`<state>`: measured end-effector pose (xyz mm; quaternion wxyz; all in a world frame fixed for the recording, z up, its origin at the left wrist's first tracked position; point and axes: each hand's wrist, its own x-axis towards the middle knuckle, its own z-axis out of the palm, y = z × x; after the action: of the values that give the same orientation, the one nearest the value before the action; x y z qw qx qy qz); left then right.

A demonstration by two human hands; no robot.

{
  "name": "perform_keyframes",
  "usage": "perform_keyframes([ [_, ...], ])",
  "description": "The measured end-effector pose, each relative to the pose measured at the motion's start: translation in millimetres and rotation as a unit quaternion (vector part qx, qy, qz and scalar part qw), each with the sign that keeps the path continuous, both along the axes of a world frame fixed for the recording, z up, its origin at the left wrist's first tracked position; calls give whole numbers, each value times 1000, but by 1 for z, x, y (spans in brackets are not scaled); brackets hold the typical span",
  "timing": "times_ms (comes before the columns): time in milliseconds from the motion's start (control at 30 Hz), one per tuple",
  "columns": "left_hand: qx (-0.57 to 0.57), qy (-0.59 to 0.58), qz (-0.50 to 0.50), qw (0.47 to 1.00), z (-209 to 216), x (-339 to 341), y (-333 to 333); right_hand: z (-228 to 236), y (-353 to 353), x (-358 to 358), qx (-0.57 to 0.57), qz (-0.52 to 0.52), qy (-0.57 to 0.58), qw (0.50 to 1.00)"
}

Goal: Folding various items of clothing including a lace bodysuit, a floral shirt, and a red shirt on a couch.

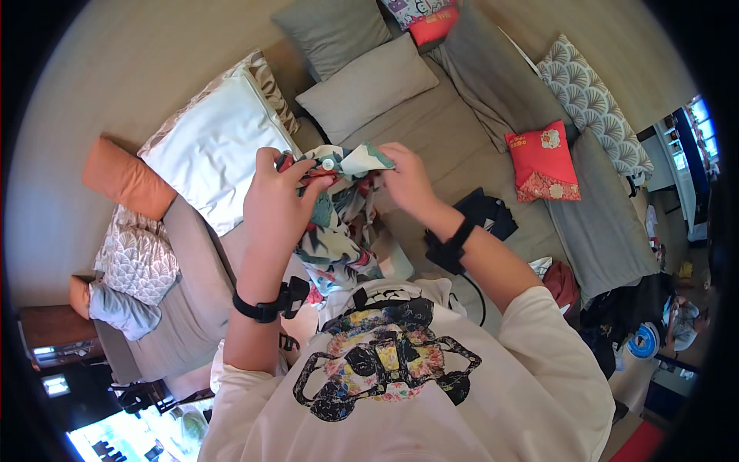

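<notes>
A patterned garment (332, 245), white with green, red and dark shapes, hangs in folds in front of my chest. It looks like a button-up shirt; a pale round button (328, 164) shows near its upper edge. My left hand (277, 202) is closed on the upper edge left of that button, thumb and fingers pinching the cloth. On the other side, my right hand (406, 181) grips the white and green corner of the same edge. Both wrists wear black straps. The garment's lower part drops toward my lap, and some of it is hidden in folds.
A grey-brown sofa (419, 115) spreads ahead. On it lie a folded dark garment (489, 214), a red cushion (543, 160), grey pillows (368, 83) and a white cushion (219, 150). An orange cushion (127, 177) rests at left. Dark clothes (623, 312) are heaped at right.
</notes>
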<state>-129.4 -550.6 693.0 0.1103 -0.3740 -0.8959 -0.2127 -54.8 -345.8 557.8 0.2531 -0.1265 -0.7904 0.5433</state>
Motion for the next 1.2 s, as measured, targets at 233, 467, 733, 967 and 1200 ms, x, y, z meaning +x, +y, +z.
perform_keyframes([
  [233, 22, 51, -25, 998, -32, -6, 15, 71, 41, 51, 308, -94, -25, 947],
  [467, 294, -228, -200, 906, 12, 34, 80, 66, 19, 86, 432, -366, 273, 778],
  [733, 129, -87, -375, 914, 40, 154, 121, 27, 11, 125, -74, -104, 182, 975],
  [967, 81, -175, -497, 846, 29, 192, 134, 12, 11, 131, -395, -29, 230, 889],
  [1200, 103, -222, -537, 807, 14, 209, 133, 4, 18, 139, -479, 22, 244, 843],
])
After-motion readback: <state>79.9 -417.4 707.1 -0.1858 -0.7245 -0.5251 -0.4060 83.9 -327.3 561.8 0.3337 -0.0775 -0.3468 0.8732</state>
